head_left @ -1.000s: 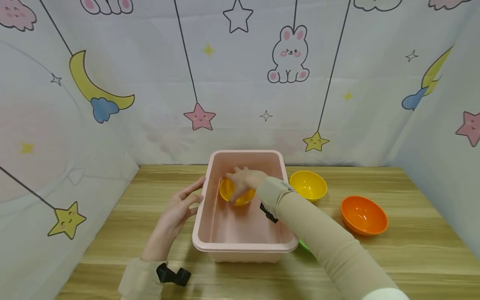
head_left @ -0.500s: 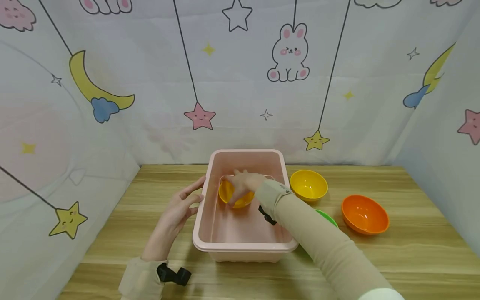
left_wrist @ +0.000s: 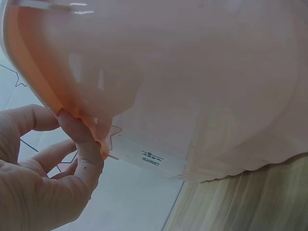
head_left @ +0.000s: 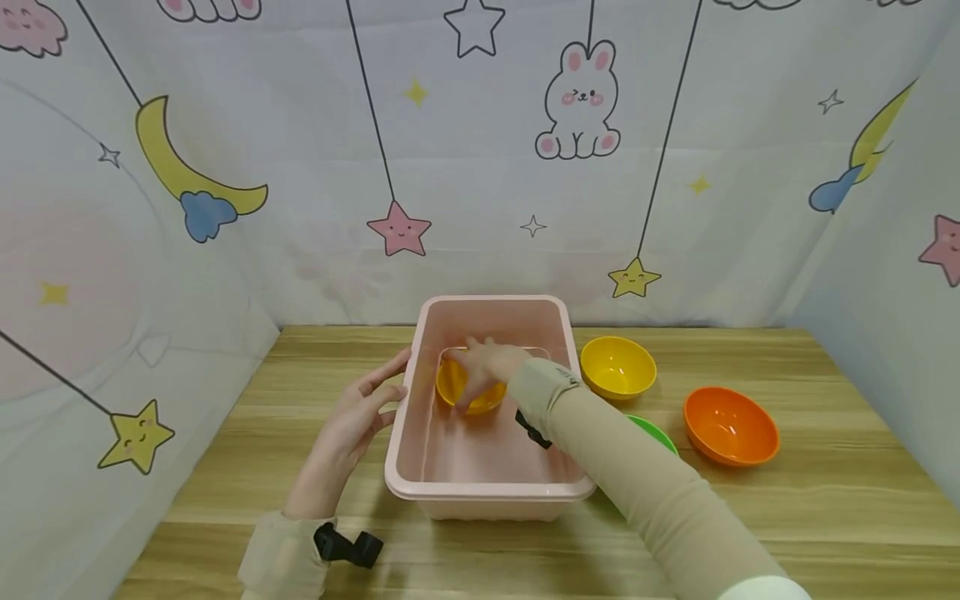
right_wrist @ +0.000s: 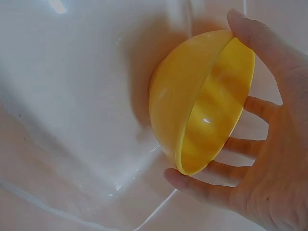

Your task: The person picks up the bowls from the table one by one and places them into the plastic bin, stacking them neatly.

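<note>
A pink plastic basin stands on the table before me, its long side running away from me. My left hand holds its left rim; in the left wrist view, the thumb and fingers pinch the edge. Inside the basin, toward the back left, is a yellow bowl. My right hand reaches in from above and grips this bowl by the rim, thumb at one side and fingers spread around the other. In the right wrist view the bowl lies close over the basin floor.
To the basin's right stand another yellow bowl and an orange bowl. A green bowl shows partly from behind my right sleeve. A patterned cloth hangs behind the wooden table and along its sides.
My right forearm has shifted slightly left, so more of the green bowl shows. The bowl under my right hand has moved very little; the left hand keeps its hold.
</note>
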Available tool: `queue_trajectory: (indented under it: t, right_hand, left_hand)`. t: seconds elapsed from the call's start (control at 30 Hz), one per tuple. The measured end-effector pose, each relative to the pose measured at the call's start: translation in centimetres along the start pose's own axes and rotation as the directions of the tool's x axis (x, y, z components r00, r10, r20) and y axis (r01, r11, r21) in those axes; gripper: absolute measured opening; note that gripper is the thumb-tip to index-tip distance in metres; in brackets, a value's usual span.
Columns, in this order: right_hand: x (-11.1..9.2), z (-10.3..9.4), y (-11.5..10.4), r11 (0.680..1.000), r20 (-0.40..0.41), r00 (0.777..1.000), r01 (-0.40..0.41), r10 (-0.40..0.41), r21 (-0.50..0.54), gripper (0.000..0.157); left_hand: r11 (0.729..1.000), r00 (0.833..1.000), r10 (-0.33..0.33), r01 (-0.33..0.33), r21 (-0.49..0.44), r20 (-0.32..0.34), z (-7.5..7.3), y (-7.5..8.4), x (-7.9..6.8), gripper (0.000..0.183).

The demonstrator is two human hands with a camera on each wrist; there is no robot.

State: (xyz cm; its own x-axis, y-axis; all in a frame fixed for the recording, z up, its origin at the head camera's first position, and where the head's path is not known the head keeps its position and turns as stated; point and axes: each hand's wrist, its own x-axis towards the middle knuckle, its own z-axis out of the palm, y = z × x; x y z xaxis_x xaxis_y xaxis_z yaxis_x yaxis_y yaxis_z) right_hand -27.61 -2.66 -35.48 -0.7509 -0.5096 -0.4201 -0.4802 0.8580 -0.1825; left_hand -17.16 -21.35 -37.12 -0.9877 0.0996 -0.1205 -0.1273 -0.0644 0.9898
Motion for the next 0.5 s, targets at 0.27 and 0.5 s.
queue_trajectory:
  t: [0.27, 0.5]
  right_hand:
    - [-0.19, -0.07, -0.07, 1.000, 0.006, 1.000, -0.006, 0.006, -0.001, 0.093]
    - [-0.27, -0.04, -0.06, 1.000, 0.007, 1.000, -0.007, 0.007, -0.003, 0.094]
  left_hand:
    - [1.000, 1.000, 0.002, -0.002, -0.001, 0.001, -0.02, 0.06, -0.07, 0.059]
    - [1.000, 1.000, 0.002, -0.002, 0.004, 0.005, -0.03, 0.09, -0.08, 0.059]
